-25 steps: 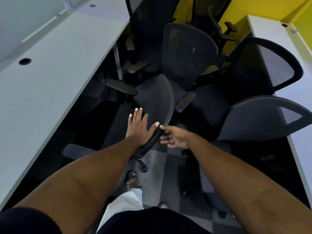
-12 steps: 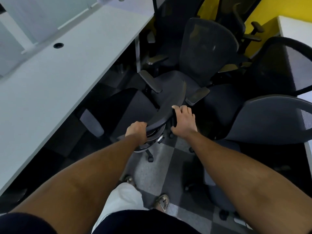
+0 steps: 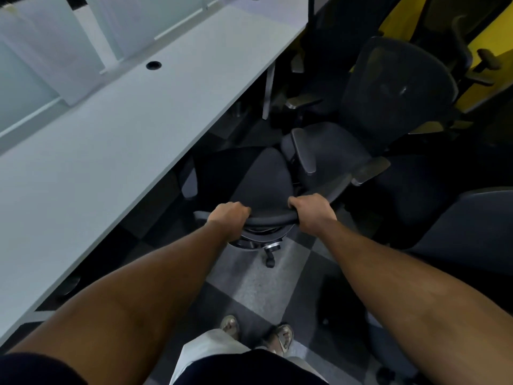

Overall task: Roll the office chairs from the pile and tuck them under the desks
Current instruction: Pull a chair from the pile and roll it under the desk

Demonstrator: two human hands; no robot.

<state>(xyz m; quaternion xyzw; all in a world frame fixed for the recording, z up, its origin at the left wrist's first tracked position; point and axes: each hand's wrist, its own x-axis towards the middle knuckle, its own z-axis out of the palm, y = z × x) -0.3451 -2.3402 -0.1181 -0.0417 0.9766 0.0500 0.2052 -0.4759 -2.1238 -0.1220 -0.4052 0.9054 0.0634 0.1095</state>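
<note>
Along the left side of my view runs the long pale desk (image 3: pixel 116 134), the biggest thing in sight, its top bare apart from a round dark cable hole (image 3: pixel 153 65) and a frosted divider panel (image 3: pixel 41 51) standing along its far edge. To the right of it, filling the upper right, I see the pile of office chairs (image 3: pixel 402 112): black mesh backs and dark seats crowded against each other, grey armrests jutting out between them, with a yellow wall (image 3: pixel 483 79) behind. Another mesh chair back (image 3: pixel 469 218) sits at the right edge, close to my right forearm. In the middle, just beside the desk's edge and in front of the pile, is the chair I have hold of (image 3: pixel 263 184). I look down on its black curved backrest, with a grey armrest showing on its left near the desk, and a silvery mechanism and one caster visible below the backrest. Its front end reaches into the shadow under the desk's edge, though I cannot tell how far under it sits. My left hand (image 3: pixel 229 213) is curled closed over the top rim of the backrest on the left, and my right hand (image 3: pixel 312 208) is wrapped closed over the same rim on the right, fingers hooked over the front. Below, on the grey checkered carpet (image 3: pixel 261 290), I see my two sandalled feet (image 3: pixel 281 336).
</note>
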